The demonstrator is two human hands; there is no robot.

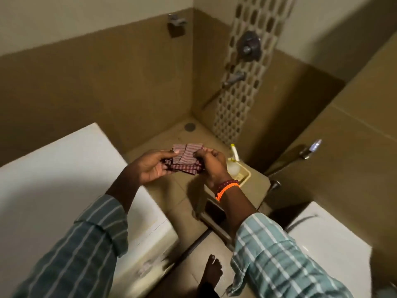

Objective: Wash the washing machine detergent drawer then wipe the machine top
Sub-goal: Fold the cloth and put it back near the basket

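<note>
At the near left stands the white washing machine (64,168), its flat top bare, and I hold a red-and-white checked cloth (185,159) above the tiled floor (184,203) just to its right. My left hand (150,166) pinches the cloth's left edge between thumb and fingers; my right hand (211,163) is curled shut on the right edge, so the folded cloth is stretched between the 2. The detergent drawer I cannot pick out anywhere in this view. The risk I see is underfoot: my bare foot (211,274) stands on smooth bathroom tile, and any wash water there could make me slip. The cloth, held only by its edges, could also drop onto the floor and pick up grit that would streak the machine top. At the far right on the floor sits a yellow tray (243,179) holding a pale rounded item, which I cannot identify, and an upright white-and-yellow brush-like handle (234,152).
</note>
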